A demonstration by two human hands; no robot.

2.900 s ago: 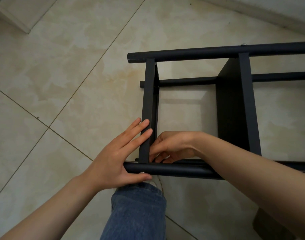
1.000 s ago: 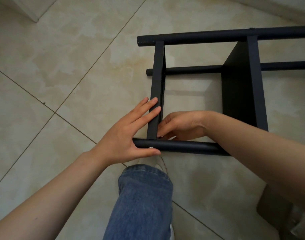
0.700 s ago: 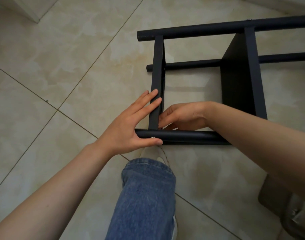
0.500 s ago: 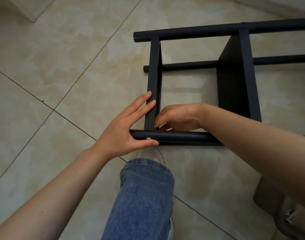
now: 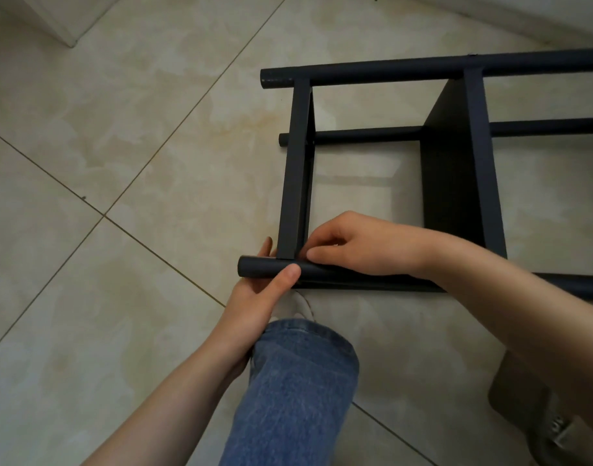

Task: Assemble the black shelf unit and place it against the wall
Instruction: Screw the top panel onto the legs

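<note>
Black shelf unit [image 5: 453,183]: flat black panels on round black posts, lying on its side on the beige tiled floor [image 5: 120,163], not yet stood against a wall.
Near round post [image 5: 322,274]: the black tube closest to you; every place below is given from it.
Left hand [image 5: 258,290]: wrapped round the near round post at its free end, thumb over the top, fingertips showing just beyond.
Right hand [image 5: 355,247]: just beyond the post, fingers curled and pinched at the joint where the narrow black end panel [image 5: 295,169] meets it; you cannot tell whether they hold a fastener.
Handling: likely stiff and fairly light for its bulk; the painted tubes look smooth and may slip in your palm, and an untightened joint could rack.
Where to hold: take this post and the far round post [image 5: 423,67] beyond it, close to a panel, not a panel's thin edge.
Cut off: the unit runs out of view rightward along the post, so its length and shelf count are unknown.
Hidden: your right forearm crosses the post, and your fingers cover the joint.
Hard to make out: a dark blurred object [image 5: 523,415] on your side of the post, far right; a blue denim trouser leg [image 5: 298,381] and pale shoe [image 5: 298,306] lie just short of it.
</note>
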